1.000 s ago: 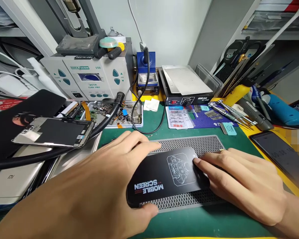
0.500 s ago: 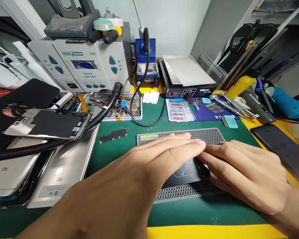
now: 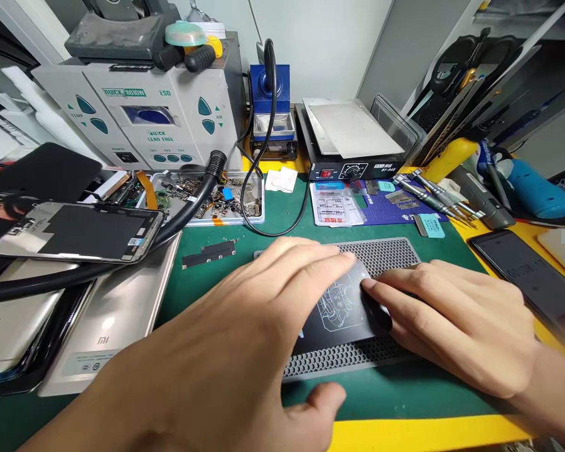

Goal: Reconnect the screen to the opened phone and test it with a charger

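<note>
A black phone-sized panel (image 3: 341,307) with a white line drawing lies on a grey honeycomb anti-slip pad (image 3: 381,251). Over the panel's left part stretches my left hand (image 3: 263,314), fingers long and thumb spread apart; it hides that end, and I cannot tell whether the fingertips touch the surface. My right hand (image 3: 456,320) grips the right end, index fingertip on the top edge and the other fingers curled beneath or beside it. The dark right edge looks curved up, and my fingers partly cover it.
Phones and back covers (image 3: 108,314) are stacked at left, under a loose screen (image 3: 85,232). A black hose (image 3: 188,220) crosses from the hot air station (image 3: 136,119). Behind the pad are a parts tray (image 3: 258,216) and a heating plate (image 3: 353,132). A phone (image 3: 522,270) lies right.
My left hand has drawn back leftward from the right fingers and its thumb has spread out, uncovering more of the line drawing. My right hand keeps hold of the panel's end. The view shifted slightly.
</note>
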The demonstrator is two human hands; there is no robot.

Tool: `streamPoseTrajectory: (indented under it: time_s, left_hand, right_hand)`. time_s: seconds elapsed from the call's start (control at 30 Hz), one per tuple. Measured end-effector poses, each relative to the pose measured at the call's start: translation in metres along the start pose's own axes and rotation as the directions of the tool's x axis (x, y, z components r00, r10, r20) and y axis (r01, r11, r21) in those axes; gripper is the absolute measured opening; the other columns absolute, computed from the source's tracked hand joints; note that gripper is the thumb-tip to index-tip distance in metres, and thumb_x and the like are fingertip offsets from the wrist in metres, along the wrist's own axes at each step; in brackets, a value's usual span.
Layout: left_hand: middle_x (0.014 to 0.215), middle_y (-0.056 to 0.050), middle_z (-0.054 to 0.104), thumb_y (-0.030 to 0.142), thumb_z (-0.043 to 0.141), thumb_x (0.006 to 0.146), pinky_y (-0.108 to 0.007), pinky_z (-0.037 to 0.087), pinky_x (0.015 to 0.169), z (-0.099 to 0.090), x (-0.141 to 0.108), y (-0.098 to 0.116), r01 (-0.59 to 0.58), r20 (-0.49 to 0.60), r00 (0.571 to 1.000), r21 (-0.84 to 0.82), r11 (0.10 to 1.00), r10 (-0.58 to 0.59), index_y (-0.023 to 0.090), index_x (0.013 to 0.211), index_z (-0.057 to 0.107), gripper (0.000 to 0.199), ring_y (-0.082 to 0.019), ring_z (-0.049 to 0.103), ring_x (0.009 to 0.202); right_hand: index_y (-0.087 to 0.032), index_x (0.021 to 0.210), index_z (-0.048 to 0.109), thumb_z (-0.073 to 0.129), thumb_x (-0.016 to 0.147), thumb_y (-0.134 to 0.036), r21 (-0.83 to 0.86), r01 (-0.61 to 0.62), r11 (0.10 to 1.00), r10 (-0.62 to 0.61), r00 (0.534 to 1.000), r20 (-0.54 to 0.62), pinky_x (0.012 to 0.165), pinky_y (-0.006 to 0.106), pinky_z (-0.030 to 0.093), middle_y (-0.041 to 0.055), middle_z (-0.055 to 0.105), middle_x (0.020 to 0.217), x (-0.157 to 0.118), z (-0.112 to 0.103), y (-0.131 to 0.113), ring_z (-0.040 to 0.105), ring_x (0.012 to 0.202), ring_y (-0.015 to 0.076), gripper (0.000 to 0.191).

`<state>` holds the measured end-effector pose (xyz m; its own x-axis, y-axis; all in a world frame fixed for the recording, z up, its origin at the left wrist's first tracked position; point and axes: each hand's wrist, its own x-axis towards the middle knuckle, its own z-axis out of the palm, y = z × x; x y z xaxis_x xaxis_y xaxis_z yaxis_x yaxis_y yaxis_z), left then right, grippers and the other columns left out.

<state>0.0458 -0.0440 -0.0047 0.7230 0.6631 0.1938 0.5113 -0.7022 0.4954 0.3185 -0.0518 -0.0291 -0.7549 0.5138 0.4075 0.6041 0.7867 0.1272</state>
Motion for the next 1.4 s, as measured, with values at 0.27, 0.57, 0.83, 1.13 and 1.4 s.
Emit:
streamPoseTrajectory:
  time_s: [0.27,0.57,0.83,1.13,1.4]
  left_hand:
    - [0.141,-0.011,0.055,0.026,0.062,0.078,-0.048,0.044,0.113,0.020,0.006,0.002,0.117,-0.039,0.993,0.140,0.983,-0.112,0.014,0.151,0.041,0.076,-0.027,0.051,0.125]
    - [0.130,-0.015,0.058,0.023,0.061,0.074,-0.053,0.047,0.101,0.027,0.006,0.006,0.119,-0.059,0.992,0.181,0.976,-0.110,0.009,0.145,0.046,0.074,-0.032,0.054,0.115]
    - [0.127,-0.017,0.059,0.022,0.062,0.072,-0.056,0.048,0.100,0.029,0.007,0.008,0.114,-0.078,0.992,0.202,0.973,-0.100,0.006,0.144,0.045,0.075,-0.033,0.055,0.112]
    - [0.127,-0.017,0.060,0.023,0.063,0.071,-0.056,0.049,0.098,0.030,0.008,0.008,0.135,-0.085,0.989,0.191,0.972,-0.121,0.006,0.143,0.044,0.076,-0.033,0.055,0.110]
    - [0.127,-0.018,0.059,0.023,0.064,0.071,-0.055,0.049,0.099,0.032,0.007,0.008,0.138,-0.092,0.988,0.208,0.968,-0.121,0.005,0.143,0.044,0.077,-0.033,0.055,0.110]
  right_hand:
    - [-0.011,0.113,0.066,0.048,0.099,-0.013,0.003,0.032,0.999,-0.032,0.999,-0.002,0.067,0.030,0.044,0.0103,0.069,0.091,-0.001,0.001,0.001,0.060,0.075,0.0176,0.022]
    - [-0.011,0.111,0.065,0.049,0.098,-0.014,-0.012,0.048,0.999,-0.048,0.999,0.027,0.063,0.030,0.041,0.0078,0.068,0.084,0.003,-0.004,0.000,0.056,0.069,0.0164,0.020]
    - [-0.008,0.112,0.065,0.048,0.098,-0.014,-0.006,0.061,0.998,-0.060,0.998,0.028,0.064,0.031,0.040,0.0082,0.066,0.082,0.002,-0.003,0.001,0.055,0.069,0.0175,0.023]
    - [-0.013,0.114,0.064,0.051,0.099,-0.018,-0.028,0.040,0.999,-0.038,0.998,0.053,0.065,0.029,0.043,0.0083,0.069,0.090,0.002,-0.004,0.001,0.061,0.073,0.0164,0.021]
    - [-0.016,0.112,0.065,0.053,0.097,-0.018,-0.034,0.022,0.999,-0.020,0.999,0.051,0.065,0.028,0.044,0.0064,0.068,0.085,0.003,-0.006,0.000,0.062,0.073,0.0165,0.020]
